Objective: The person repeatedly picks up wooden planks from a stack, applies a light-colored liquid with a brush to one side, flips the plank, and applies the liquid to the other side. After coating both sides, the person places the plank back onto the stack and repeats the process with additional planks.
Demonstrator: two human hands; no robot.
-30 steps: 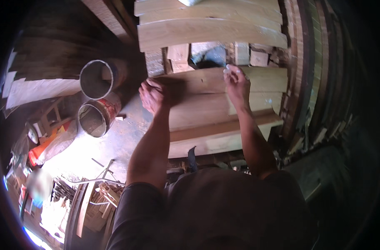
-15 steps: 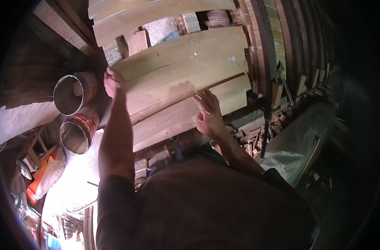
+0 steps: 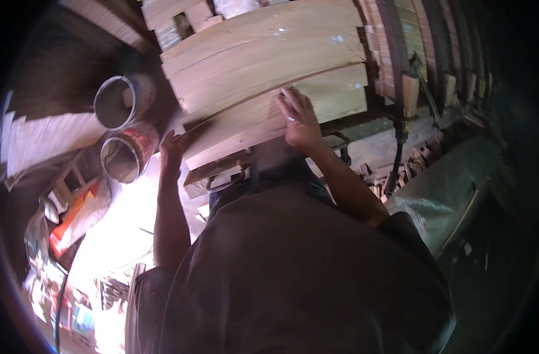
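Note:
Pale wooden boards lie side by side in front of me, with the nearest board separated by a narrow dark gap from the wide board behind it. At the near board's left end is my left hand, its fingers closed on the board's end, partly in shadow. My right hand rests on the right half of the same board, fingers extended over its top face and the thumb side toward me.
Two open buckets stand to the left. Dark upright timbers line the far right. Wood scraps and a plastic-covered bundle lie at the right. An orange-and-white bag sits at the lower left.
My left hand has shifted nearer, from the wide board's left end to the near board's left end. My right hand stays on the near board. The whole view has tilted toward me.

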